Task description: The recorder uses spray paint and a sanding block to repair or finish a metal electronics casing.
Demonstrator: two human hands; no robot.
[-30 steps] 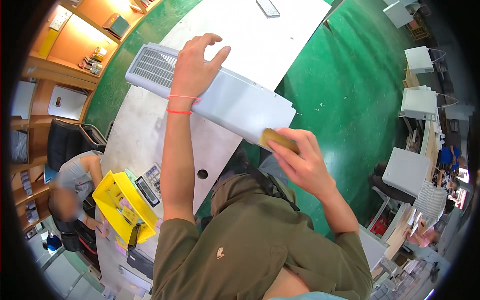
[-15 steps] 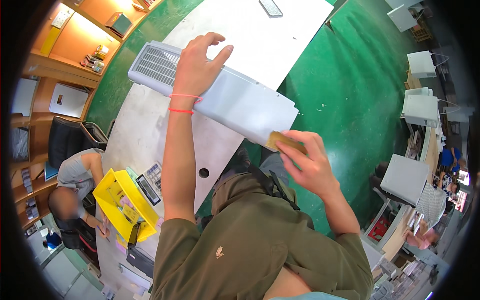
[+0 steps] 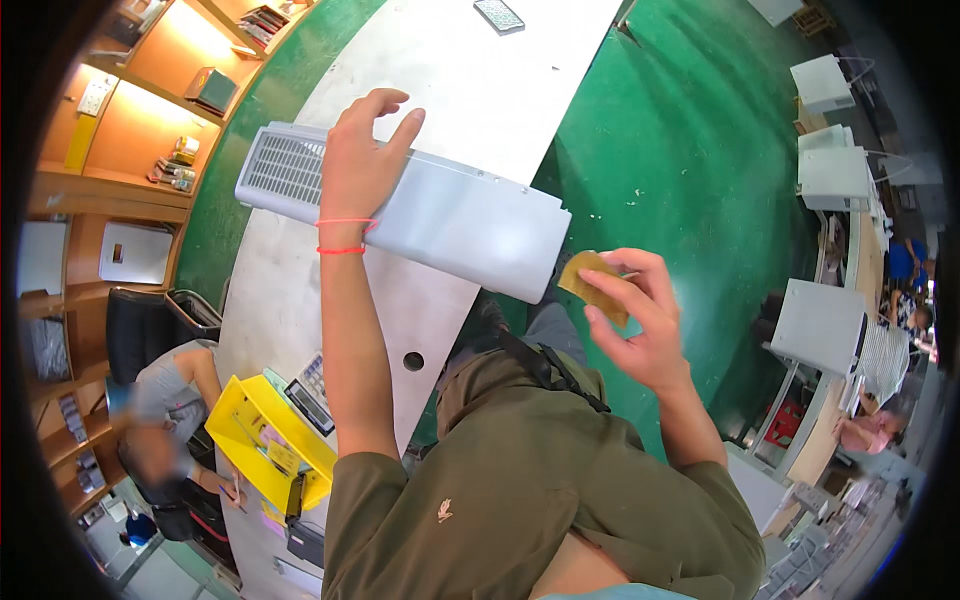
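A long grey cover (image 3: 475,228) with a slatted grille at its left end lies across the white table, its right end jutting past the table edge. My left hand (image 3: 362,150) reaches over it near the grille, thumb and fingers apart beyond the far edge. Nothing shows between those fingertips; whether the palm presses on the cover I cannot tell. In my right hand (image 3: 648,325) is a bent, tan-brown piece that looks like sandpaper (image 3: 588,277), pinched between thumb and fingers. It is just right of the cover's right end, apart from it.
A yellow bin (image 3: 235,425) with papers stands beside a calculator (image 3: 308,400) on the table (image 3: 440,310). At the left a seated person (image 3: 165,420) holds a pen. A small grey perforated plate (image 3: 498,15) lies at the far end. White metal boxes (image 3: 820,325) line a bench at the right.
My right hand has drawn the sandpaper-like piece off the cover's right end, to the right. My left hand keeps its place over the cover. The whole view has shifted slightly.
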